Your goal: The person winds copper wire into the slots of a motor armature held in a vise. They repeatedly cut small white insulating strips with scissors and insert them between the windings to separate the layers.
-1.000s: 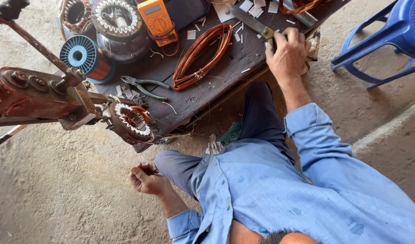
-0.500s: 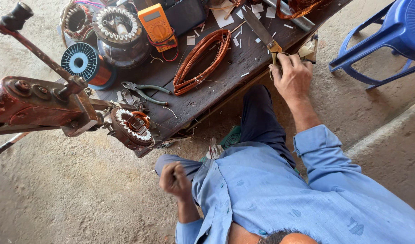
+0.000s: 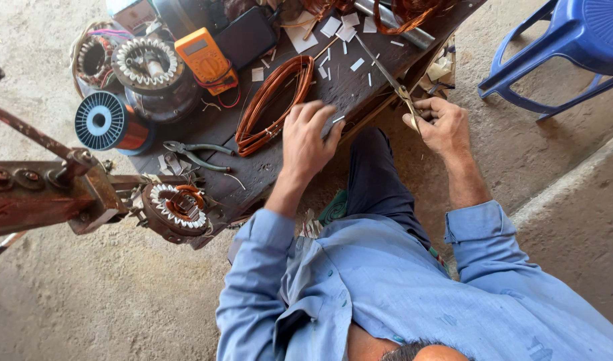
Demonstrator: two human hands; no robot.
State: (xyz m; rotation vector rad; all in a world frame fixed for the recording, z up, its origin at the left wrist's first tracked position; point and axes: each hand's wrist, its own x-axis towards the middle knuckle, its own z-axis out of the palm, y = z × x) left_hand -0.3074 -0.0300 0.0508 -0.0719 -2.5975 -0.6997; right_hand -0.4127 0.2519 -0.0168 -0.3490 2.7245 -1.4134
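Concrete floor all round, dusty, with a low dark workbench (image 3: 360,80) cluttered with motor-repair gear and a blue plastic chair (image 3: 567,47) off to the right. Head view, the only one: the left hand (image 3: 310,137) lies palm-down on the bench edge, fingers spread, tips just beside a small white paper strip (image 3: 338,119) and close to the copper wire coil (image 3: 273,103). The right hand (image 3: 440,124) is closed round the handles of long scissors (image 3: 386,73), blades pointing up across the bench among more cut paper slips. Orange meter (image 3: 203,59), blue wire spool (image 3: 109,124), pliers (image 3: 196,152) and a wound stator (image 3: 176,207) on a rusty stand sit left, untouched. Step looks like cutting insulation strips: left hand gathering a piece, scissors at the ready. Next move likely needs a clean pinch on that thin slip, which lies flat on the wood.
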